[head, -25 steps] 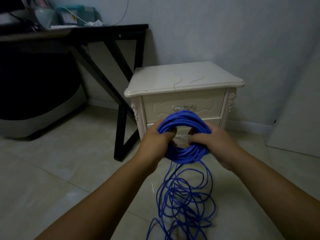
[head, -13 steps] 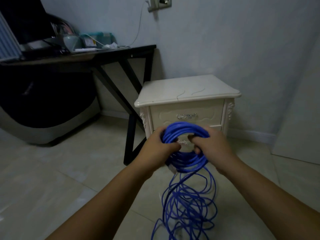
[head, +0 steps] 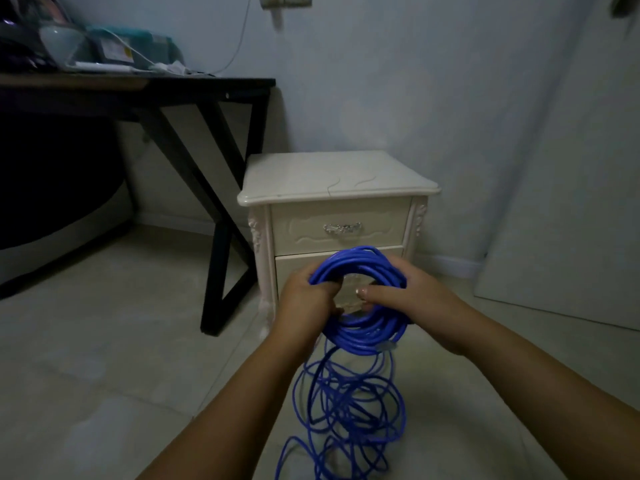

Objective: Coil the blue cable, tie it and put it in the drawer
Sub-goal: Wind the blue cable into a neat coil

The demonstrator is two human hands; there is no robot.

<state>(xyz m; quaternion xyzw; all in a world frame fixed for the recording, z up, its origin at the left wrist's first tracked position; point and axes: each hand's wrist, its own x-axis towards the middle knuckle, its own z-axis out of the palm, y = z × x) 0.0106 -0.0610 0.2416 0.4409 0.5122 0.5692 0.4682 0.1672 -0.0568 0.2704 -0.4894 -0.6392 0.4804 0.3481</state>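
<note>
A blue cable is wound into a round coil held upright in front of me. My left hand grips the coil's left side, fingers curled through its middle. My right hand grips the right side, its thumb lying across the opening. A clear plug pokes out at the coil's lower right. Loose loops of the same cable hang down and pile on the floor. Behind the coil stands a cream nightstand with a shut top drawer and a metal handle; the lower drawer is mostly hidden by the coil.
A black desk with X-shaped legs stands to the left, cluttered on top. A dark seat fills the far left. A white panel leans on the right wall. The floor is pale tile.
The view has shifted and drawn nearer to the nightstand. My hands keep hold of the coil, and my right thumb now lies flatter across its opening.
</note>
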